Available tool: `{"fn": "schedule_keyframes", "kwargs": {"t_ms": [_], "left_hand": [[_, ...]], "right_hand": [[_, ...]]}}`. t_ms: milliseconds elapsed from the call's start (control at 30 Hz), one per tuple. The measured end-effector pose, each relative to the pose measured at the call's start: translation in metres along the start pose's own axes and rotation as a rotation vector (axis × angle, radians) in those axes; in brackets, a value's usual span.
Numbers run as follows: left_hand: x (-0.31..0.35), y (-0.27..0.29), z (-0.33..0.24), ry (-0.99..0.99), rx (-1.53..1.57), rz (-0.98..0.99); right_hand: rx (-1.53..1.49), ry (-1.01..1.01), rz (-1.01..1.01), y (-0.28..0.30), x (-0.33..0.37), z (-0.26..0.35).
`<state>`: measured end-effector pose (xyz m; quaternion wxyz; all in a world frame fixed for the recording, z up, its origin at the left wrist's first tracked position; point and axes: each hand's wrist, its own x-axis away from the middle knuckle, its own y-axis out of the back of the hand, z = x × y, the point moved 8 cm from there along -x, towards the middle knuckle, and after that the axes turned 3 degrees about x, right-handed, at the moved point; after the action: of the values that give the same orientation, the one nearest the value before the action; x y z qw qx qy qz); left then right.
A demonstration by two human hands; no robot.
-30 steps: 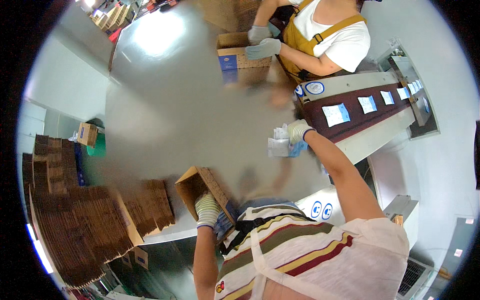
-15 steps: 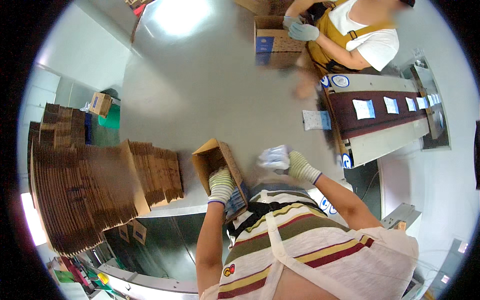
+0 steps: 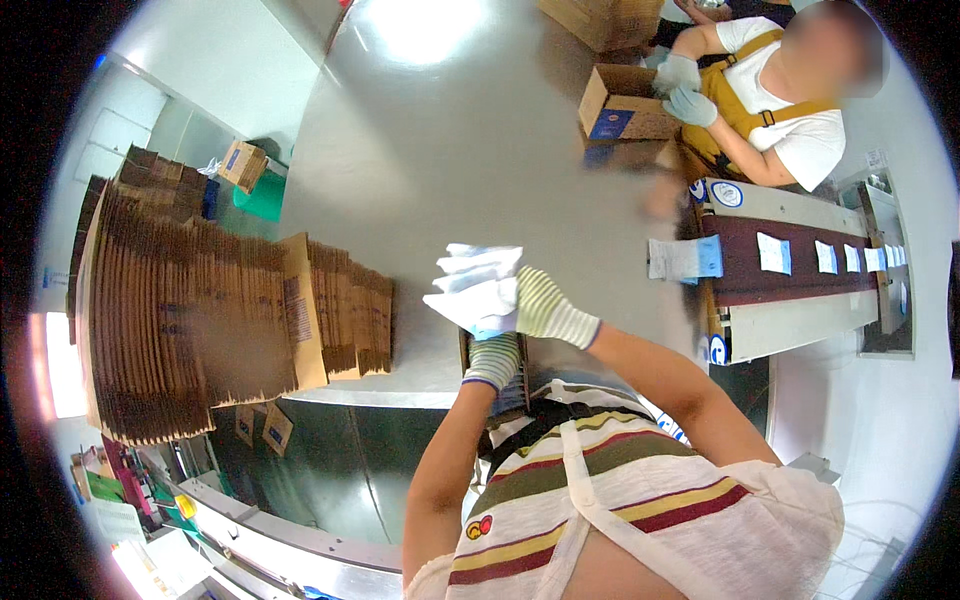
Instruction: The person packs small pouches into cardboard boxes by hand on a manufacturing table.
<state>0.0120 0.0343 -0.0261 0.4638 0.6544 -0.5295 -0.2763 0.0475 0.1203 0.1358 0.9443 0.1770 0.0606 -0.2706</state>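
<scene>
My right hand (image 3: 548, 308), in a green-and-white striped glove, grips a fanned bunch of white-and-blue packets (image 3: 482, 285). It holds them over a narrow cardboard box (image 3: 523, 388) at the table's near edge. My left hand (image 3: 493, 360), in a matching glove, is at the box's opening, just below the packets. Its fingertips are hidden, so their grip does not show. The packets and both hands cover most of the box.
Flattened cartons (image 3: 200, 320) stand in a long stack on the left. At right, a maroon conveyor belt (image 3: 740, 280) carries several packets; others (image 3: 685, 258) lie at its end. Across the metal table (image 3: 400, 170), a gloved co-worker (image 3: 690, 105) handles an open carton (image 3: 610, 122).
My right hand has swung left, bringing the packets from beside the box to above it. My left hand stays by the box. The whole view has shifted.
</scene>
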Motion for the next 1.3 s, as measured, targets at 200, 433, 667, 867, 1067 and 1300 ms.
{"fn": "schedule_keyframes", "kwargs": {"t_ms": [200,433,667,867,1067,1300], "left_hand": [[0.01,0.011,-0.034,-0.058,-0.251,0.392],[0.02,0.017,-0.018,-0.035,-0.003,0.015],[0.056,0.073,-0.067,-0.144,-0.225,0.139],[0.135,0.134,0.013,0.275,-0.177,-0.197],[0.09,0.134,0.006,0.378,0.063,0.002],[0.08,0.271,-0.049,-0.039,-0.022,-0.507]], "right_hand": [[0.983,-0.176,0.267,-0.037,-0.008,-0.027],[0.767,-0.174,0.31,-0.02,0.0,0.016],[0.547,0.014,-0.139,0.06,0.048,0.067],[0.475,0.152,0.115,0.009,0.09,0.092],[0.73,0.326,0.48,-0.086,0.105,0.06],[1.044,0.34,0.458,-0.089,0.067,0.005]]}}
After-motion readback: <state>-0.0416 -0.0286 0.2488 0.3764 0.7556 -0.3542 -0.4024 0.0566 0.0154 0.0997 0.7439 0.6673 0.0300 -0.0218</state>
